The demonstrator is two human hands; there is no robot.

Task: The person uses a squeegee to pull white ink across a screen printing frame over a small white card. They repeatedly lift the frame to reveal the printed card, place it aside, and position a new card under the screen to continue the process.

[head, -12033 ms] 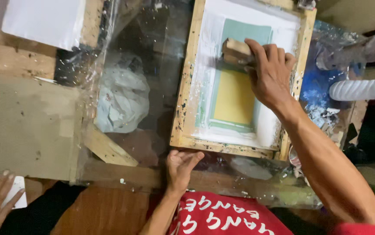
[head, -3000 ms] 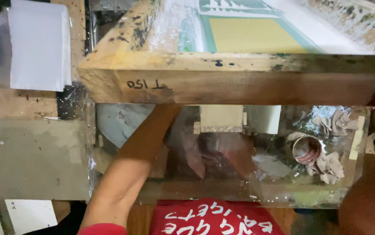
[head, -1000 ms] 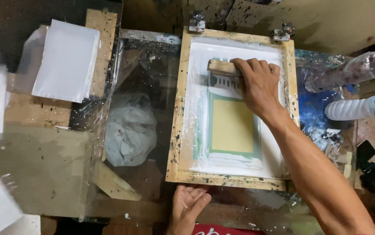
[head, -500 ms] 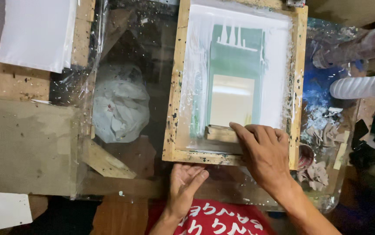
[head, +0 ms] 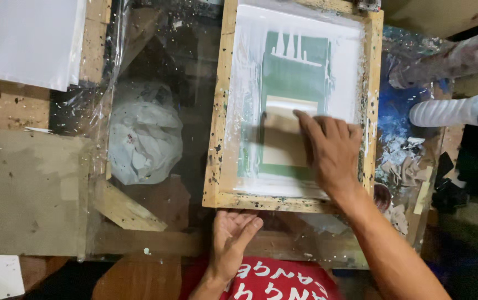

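Observation:
A wooden screen-printing frame (head: 217, 111) lies flat on a glass table, its mesh smeared with white ink around a green stencil (head: 294, 72). My right hand (head: 332, 153) grips a wooden squeegee (head: 281, 123) near the middle of the mesh; both are motion-blurred. My left hand (head: 232, 238) rests palm down with fingers spread against the near rail of the frame and holds nothing.
A white paper stack (head: 28, 41) lies at the far left, with cardboard (head: 28, 189) below it. Crumpled white plastic (head: 144, 139) sits under the glass. At the right stand a white bottle (head: 450, 111), a paint-stained container (head: 455, 55) and a small can (head: 384, 197).
My right hand has pushed the squeegee from the near end of the mesh toward the middle. My left hand has stayed at the near rail.

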